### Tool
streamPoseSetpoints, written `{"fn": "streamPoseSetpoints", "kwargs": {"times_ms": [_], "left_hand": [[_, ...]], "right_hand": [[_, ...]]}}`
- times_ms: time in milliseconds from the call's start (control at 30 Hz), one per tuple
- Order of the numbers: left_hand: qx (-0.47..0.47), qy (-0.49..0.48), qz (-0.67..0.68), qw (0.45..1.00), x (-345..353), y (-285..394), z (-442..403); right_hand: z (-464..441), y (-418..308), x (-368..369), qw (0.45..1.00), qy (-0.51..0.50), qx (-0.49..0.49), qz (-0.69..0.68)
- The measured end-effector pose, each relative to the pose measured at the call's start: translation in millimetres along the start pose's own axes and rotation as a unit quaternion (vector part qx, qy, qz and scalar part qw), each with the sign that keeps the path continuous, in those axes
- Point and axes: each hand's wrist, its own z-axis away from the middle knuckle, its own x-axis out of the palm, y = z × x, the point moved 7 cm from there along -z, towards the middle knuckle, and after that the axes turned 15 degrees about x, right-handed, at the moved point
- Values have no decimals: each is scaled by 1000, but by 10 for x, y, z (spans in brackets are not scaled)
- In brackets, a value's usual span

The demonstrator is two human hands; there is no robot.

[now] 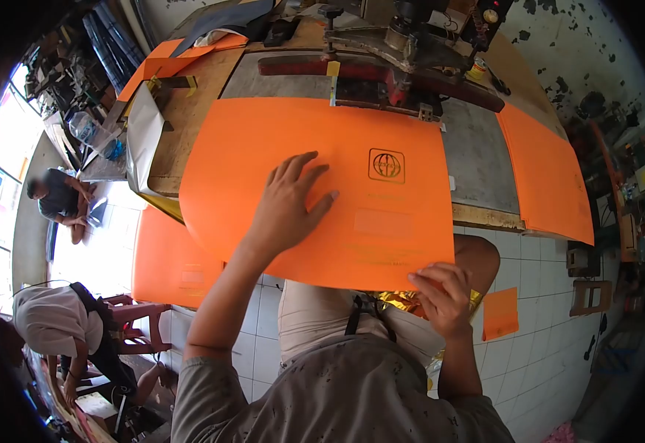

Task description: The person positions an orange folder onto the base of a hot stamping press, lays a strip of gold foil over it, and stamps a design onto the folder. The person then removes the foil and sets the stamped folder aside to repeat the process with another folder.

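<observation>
A large orange sheet with a dark globe emblem and faint gold print lies in front of me, its near edge over my lap. My left hand rests on it with the fingers spread. At the near right corner, my right hand pinches the sheet between thumb and fingers. Beyond the sheet stands a press with a dark red bar, over a grey metal plate. Crumpled gold foil shows by my lap, partly hidden by the sheet and my right hand.
Orange sheets lie at the bench's right end, and another orange stack is at lower left. An orange piece is on the right. One person sits at far left; another person bends over nearer me beside a red stool.
</observation>
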Motion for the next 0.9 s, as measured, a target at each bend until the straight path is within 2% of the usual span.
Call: {"fn": "streamPoseSetpoints", "kwargs": {"times_ms": [300, 500, 600, 733, 900], "left_hand": [[-25, -24, -75, 997, 195, 91, -72], [-93, -65, -68, 991, 254, -27, -250], [-121, -28, -120, 985, 262, -61, -237], [-129, -39, -110, 985, 331, -84, -217], [-137, -56, -119, 982, 352, -79, -212]], "right_hand": [[-37, 193, 164, 996, -75, 6, -47], [-449, 295, 168, 998, -46, 6, -51], [-761, 342, 197, 999, -33, 17, 21], [-994, 447, 367, 992, -44, 77, 86], [-1023, 475, 461, 986, -72, 96, 112]]}}
